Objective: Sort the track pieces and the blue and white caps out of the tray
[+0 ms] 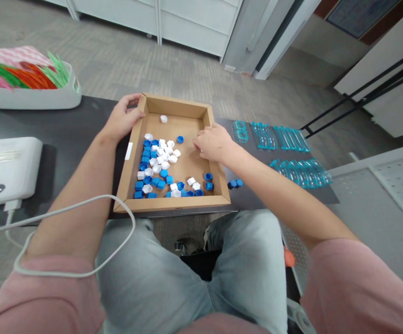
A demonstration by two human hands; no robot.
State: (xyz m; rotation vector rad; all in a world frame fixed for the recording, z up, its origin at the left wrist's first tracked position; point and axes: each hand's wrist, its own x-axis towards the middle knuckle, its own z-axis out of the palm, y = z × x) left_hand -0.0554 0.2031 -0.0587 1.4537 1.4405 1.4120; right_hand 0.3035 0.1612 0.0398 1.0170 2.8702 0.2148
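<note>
On the dark tabletop [83, 121] there is a cardboard tray [177, 202], and inside it lie many blue pieces [161, 184] and white pieces [168, 150], mostly at its left and near side. The left hand [123, 116] is clamped on the tray's far left corner. The right hand [213, 143] reaches over the right wall, fingers bent close together; I cannot tell if they hold something. A white cable [133, 225] loops across the left forearm, from a white device [9, 167]. Behind this stands a basket [34, 98] with coloured strips; teal plastic parts [292, 139] lie at right.
</note>
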